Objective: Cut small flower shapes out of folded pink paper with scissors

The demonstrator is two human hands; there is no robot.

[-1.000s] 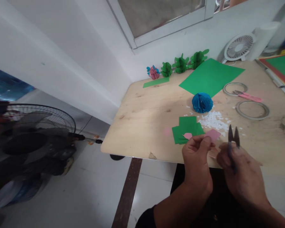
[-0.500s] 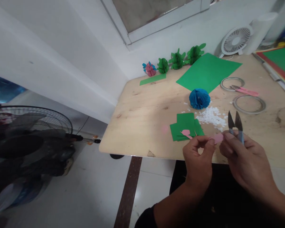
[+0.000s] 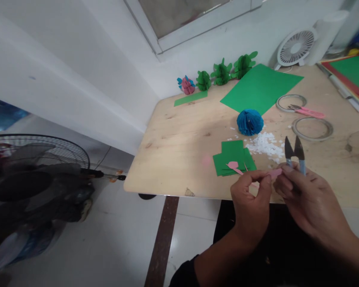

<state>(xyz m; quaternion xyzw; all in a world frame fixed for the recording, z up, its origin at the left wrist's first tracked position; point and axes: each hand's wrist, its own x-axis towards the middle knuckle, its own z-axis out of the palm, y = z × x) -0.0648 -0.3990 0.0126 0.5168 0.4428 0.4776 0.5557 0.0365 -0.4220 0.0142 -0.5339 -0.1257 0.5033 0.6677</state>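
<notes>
Between my two hands, over the table's front edge, is a small piece of pink paper (image 3: 275,173). My left hand (image 3: 253,199) pinches its left end between thumb and forefinger. At its right end are the fingertips of my right hand (image 3: 308,191), which also grips a pair of thread snips (image 3: 295,153), their dark blades pointing up and spread apart. Just beyond my left hand lie stacked green paper pieces (image 3: 231,149) with a pink paper scrap (image 3: 233,164) on top. A blue pleated paper ball (image 3: 250,122) sits behind a heap of white paper bits (image 3: 265,144).
Two tape rolls (image 3: 312,128) and pink-handled snips (image 3: 309,112) lie at the right. A green sheet (image 3: 261,87), several paper turtle-like figures (image 3: 221,74) and a small white fan (image 3: 296,47) are along the wall. A floor fan (image 3: 42,171) stands left of the table (image 3: 167,159).
The pink paper has tilted and shows a narrower face between my fingertips. Both hands stay almost in place, and the whole view has shifted slightly.
</notes>
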